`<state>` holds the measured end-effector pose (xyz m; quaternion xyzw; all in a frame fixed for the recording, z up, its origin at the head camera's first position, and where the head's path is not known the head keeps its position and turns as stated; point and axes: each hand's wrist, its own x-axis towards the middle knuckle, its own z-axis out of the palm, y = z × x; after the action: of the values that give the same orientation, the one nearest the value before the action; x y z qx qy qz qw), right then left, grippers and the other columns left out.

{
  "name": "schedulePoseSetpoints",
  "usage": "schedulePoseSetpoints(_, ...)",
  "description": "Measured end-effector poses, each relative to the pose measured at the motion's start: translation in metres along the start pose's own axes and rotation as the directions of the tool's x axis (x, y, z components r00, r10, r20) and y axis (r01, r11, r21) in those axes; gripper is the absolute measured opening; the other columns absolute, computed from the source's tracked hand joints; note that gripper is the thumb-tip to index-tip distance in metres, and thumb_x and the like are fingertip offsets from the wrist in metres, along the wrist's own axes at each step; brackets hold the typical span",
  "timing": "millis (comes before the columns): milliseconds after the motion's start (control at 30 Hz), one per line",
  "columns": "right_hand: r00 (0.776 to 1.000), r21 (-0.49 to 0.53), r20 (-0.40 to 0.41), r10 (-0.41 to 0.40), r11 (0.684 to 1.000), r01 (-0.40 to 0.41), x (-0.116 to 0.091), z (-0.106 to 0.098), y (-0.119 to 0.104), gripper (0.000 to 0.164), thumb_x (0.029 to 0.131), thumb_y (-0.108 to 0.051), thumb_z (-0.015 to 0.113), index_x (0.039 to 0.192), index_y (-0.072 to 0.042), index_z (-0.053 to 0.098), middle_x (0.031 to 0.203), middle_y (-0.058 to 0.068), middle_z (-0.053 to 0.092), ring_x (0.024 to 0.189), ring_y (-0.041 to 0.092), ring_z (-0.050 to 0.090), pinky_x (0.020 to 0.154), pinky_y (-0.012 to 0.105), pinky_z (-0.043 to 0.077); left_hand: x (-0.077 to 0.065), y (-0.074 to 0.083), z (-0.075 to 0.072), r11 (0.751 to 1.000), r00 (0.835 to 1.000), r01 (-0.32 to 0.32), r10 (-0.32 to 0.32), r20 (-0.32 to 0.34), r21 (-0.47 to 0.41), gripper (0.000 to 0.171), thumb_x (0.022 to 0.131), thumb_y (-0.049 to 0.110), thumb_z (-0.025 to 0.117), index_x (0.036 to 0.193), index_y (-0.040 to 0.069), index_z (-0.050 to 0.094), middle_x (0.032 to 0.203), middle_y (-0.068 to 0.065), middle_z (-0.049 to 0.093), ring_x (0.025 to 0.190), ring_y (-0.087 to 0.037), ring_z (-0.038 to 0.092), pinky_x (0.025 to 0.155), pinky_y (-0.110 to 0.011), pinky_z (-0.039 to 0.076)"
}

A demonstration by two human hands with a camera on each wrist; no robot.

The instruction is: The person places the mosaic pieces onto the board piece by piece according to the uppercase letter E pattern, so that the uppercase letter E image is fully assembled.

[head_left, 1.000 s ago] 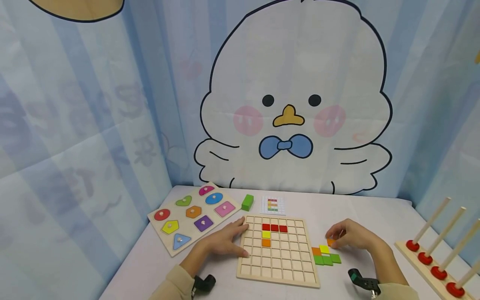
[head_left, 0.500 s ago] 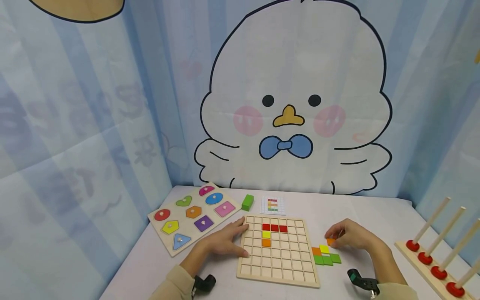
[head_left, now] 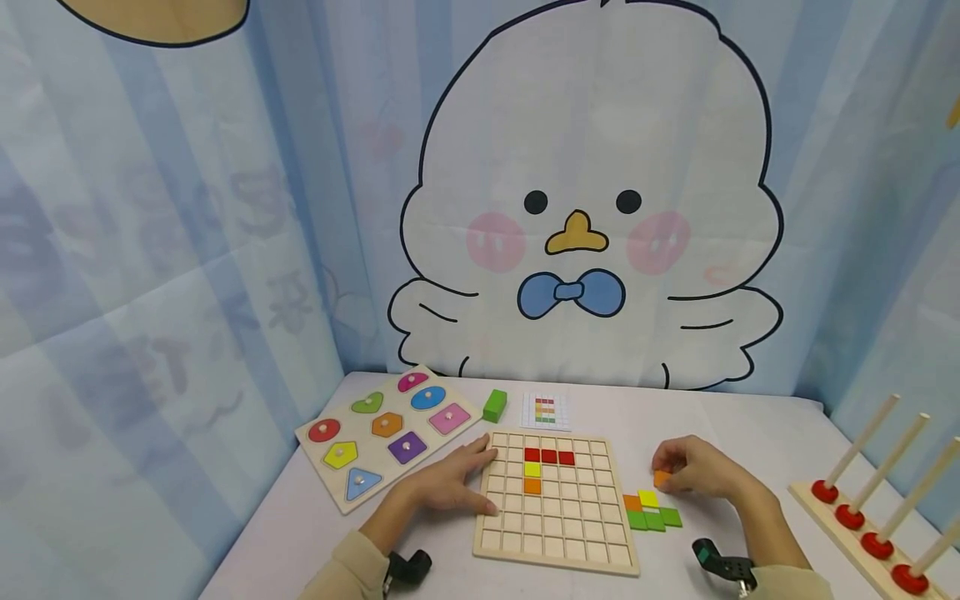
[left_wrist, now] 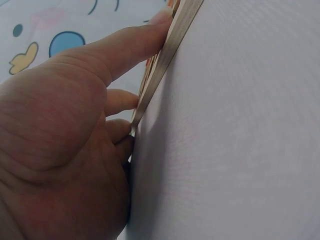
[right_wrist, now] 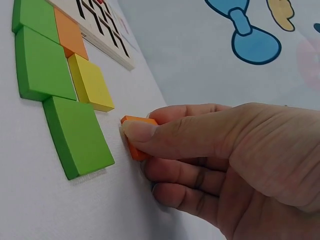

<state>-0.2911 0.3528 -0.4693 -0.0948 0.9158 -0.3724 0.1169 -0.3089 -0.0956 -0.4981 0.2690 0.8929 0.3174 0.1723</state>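
Note:
My right hand pinches an orange square tile between thumb and fingers, just right of a small group of loose tiles. The tile is tilted up, its lower edge close over the table. Beside it lie a yellow tile, another orange tile and three green tiles. My left hand rests on the left edge of a wooden grid board, thumb and fingertips spread along the rim. Three red tiles sit in a row on the board, with one yellow and one orange tile below the leftmost.
Behind the board lie a pattern card and a green block. A shape puzzle board lies at the left. At the right stands a wooden peg rack with red rings. A patterned curtain closes off the back.
My right hand has tipped the orange tile up, so more of its face shows. The left hand and the board stay where they were.

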Motion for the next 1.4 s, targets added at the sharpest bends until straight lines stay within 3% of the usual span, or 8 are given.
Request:
schedulePoseSetpoints(267, 0.998, 0.059, -0.027, -0.063, 0.996, 0.064, 0.001, 0.001, -0.002, 0.01, 0.093, -0.001, 0.071, 0.103, 0.0, 0.068, 0.088, 0.007, 0.064, 0.076, 0.021, 0.059, 0.062, 0.027, 0.055, -0.001, 0.0, 0.001, 1.0, 1.0, 0.012, -0.012, -0.003, -0.002, 0.093, 0.085, 0.051, 0.082, 0.163, 0.024, 0.038, 0.177, 0.003, 0.012, 0.163, -0.028, 0.012, 0.131, -0.056, 0.015)
schedulePoseSetpoints(533, 0.983, 0.09, -0.145, -0.11, 0.988, 0.124, 0.007, 0.004, -0.011, 0.02, 0.099, -0.006, 0.066, 0.117, 0.002, 0.07, 0.096, 0.01, 0.069, 0.077, 0.02, 0.063, 0.068, 0.026, 0.06, 0.0, 0.0, 0.0, 1.0, 1.0, 0.005, -0.005, -0.002, -0.004, 0.094, 0.085, 0.051, 0.082, 0.163, 0.024, 0.038, 0.177, 0.002, 0.012, 0.164, -0.028, 0.011, 0.131, -0.056, 0.015)
schedulePoseSetpoints(867, 0.956, 0.195, -0.245, -0.161, 0.958, 0.212, 0.011, 0.015, -0.042, 0.028, 0.101, -0.007, 0.064, 0.125, 0.006, 0.066, 0.111, 0.018, 0.074, 0.083, 0.02, 0.071, 0.076, 0.025, 0.062, 0.001, -0.001, 0.0, 1.0, 1.0, -0.001, 0.001, 0.001, 0.0, 0.094, 0.085, 0.052, 0.082, 0.163, 0.024, 0.037, 0.177, 0.001, 0.011, 0.164, -0.028, 0.01, 0.131, -0.056, 0.014)
schedulePoseSetpoints(1033, 0.951, 0.198, -0.237, -0.197, 0.949, 0.246, 0.015, 0.024, -0.055, 0.028, 0.101, -0.004, 0.062, 0.127, 0.005, 0.065, 0.114, 0.019, 0.073, 0.086, 0.022, 0.073, 0.079, 0.023, 0.062, 0.001, -0.001, 0.0, 1.0, 1.0, 0.0, 0.0, 0.002, -0.001, 0.094, 0.085, 0.052, 0.082, 0.163, 0.024, 0.037, 0.177, 0.002, 0.011, 0.164, -0.028, 0.01, 0.131, -0.056, 0.014)
schedulePoseSetpoints(1267, 0.952, 0.173, -0.206, -0.227, 0.949, 0.264, 0.02, 0.034, -0.067, 0.026, 0.099, -0.006, 0.068, 0.124, 0.0, 0.068, 0.11, 0.014, 0.074, 0.094, 0.037, 0.073, 0.083, 0.02, 0.06, 0.001, -0.002, 0.0, 1.0, 1.0, 0.002, -0.002, 0.003, -0.001, 0.095, 0.084, 0.051, 0.082, 0.163, 0.024, 0.037, 0.177, 0.002, 0.011, 0.164, -0.028, 0.011, 0.131, -0.056, 0.015)
schedulePoseSetpoints(1400, 0.949, 0.137, -0.206, -0.237, 0.954, 0.268, 0.022, 0.041, -0.072, 0.024, 0.096, -0.01, 0.074, 0.119, -0.004, 0.072, 0.104, 0.009, 0.073, 0.089, 0.033, 0.07, 0.079, 0.02, 0.059, 0.001, -0.002, 0.0, 1.0, 1.0, 0.005, -0.005, 0.003, -0.003, 0.095, 0.085, 0.052, 0.082, 0.163, 0.024, 0.037, 0.177, 0.002, 0.011, 0.164, -0.028, 0.01, 0.131, -0.056, 0.014)
